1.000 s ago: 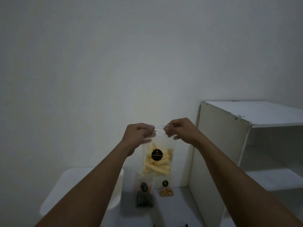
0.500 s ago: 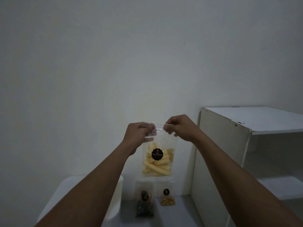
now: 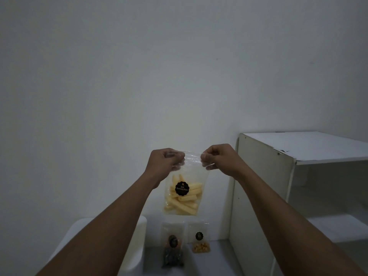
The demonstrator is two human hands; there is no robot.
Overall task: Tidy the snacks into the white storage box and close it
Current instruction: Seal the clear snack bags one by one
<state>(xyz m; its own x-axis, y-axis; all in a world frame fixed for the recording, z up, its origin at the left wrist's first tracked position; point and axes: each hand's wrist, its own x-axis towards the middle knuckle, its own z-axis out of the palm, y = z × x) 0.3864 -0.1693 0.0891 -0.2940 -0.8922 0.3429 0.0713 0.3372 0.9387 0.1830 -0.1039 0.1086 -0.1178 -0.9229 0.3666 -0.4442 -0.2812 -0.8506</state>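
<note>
Little change: snack bag (image 3: 183, 194) still aloft above the counter (image 3: 216, 257).
The left hand (image 3: 165, 162) and right hand (image 3: 219, 158) each pinch its top edge, likely sealing it before boxing.

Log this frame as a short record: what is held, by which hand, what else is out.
held: clear bag of yellow stick snacks, hanging in the air
left hand: pinches its top left corner
right hand: pinches its top right corner
below: dark snack bag and small bag of yellow bits, side by side
lower left: white storage box
right: white shelf unit
</note>
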